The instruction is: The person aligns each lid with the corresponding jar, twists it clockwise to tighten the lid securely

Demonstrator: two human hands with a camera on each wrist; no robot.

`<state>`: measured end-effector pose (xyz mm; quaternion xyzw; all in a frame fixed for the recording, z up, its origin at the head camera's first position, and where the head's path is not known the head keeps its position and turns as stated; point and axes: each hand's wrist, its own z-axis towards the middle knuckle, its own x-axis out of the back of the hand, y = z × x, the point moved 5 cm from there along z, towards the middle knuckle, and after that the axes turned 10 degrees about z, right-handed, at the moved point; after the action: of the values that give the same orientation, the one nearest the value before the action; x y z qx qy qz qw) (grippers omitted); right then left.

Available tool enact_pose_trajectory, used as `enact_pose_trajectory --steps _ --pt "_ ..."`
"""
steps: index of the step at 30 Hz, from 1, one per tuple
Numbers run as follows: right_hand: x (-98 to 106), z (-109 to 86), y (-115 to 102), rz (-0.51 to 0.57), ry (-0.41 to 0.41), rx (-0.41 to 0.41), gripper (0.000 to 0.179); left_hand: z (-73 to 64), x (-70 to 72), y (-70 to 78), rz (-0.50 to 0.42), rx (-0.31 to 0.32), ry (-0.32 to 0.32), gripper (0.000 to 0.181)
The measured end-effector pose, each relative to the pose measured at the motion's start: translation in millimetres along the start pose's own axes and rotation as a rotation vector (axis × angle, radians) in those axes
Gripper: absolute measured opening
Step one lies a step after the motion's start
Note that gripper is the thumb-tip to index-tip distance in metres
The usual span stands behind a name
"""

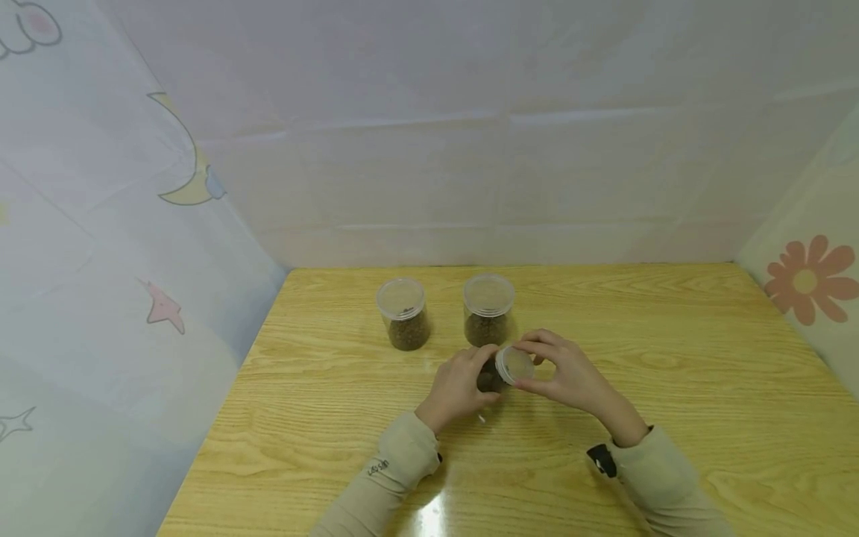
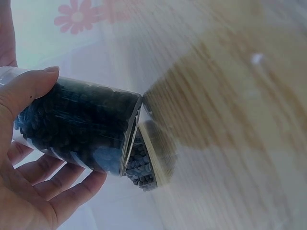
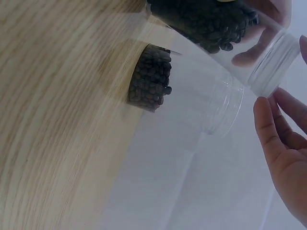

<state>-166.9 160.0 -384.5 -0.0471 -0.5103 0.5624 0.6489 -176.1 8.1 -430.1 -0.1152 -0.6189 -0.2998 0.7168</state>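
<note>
My left hand (image 1: 458, 384) grips a clear plastic jar (image 2: 81, 124) of dark, bean-like pieces, thumb on one side and fingers round the other. Tilted, the jar leans its top toward the right. My right hand (image 1: 567, 377) holds the rim of its pale, see-through lid (image 1: 520, 364) between thumb and fingers. In the right wrist view the lid (image 3: 280, 57) sits at the jar's mouth; whether it is screwed tight I cannot tell. The base is at or close to the tabletop in the left wrist view.
Two similar lidded jars stand upright behind the hands: one at left (image 1: 408, 332), one at right (image 1: 488, 328), each partly filled with dark pieces. A small white speck (image 1: 481, 419) lies on the wooden table (image 1: 302, 418). Patterned cloth (image 1: 416, 171) walls the back and sides.
</note>
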Motion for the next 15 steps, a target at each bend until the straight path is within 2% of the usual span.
enact_pose_trajectory --steps 10,15 --pt "-0.8 -0.5 -1.4 0.017 -0.020 0.051 0.047 0.4 -0.6 0.3 0.013 -0.006 0.007 0.070" --pt "-0.4 1.0 -2.3 -0.001 -0.010 0.040 0.046 0.6 -0.6 0.3 0.015 -0.005 0.002 0.070"
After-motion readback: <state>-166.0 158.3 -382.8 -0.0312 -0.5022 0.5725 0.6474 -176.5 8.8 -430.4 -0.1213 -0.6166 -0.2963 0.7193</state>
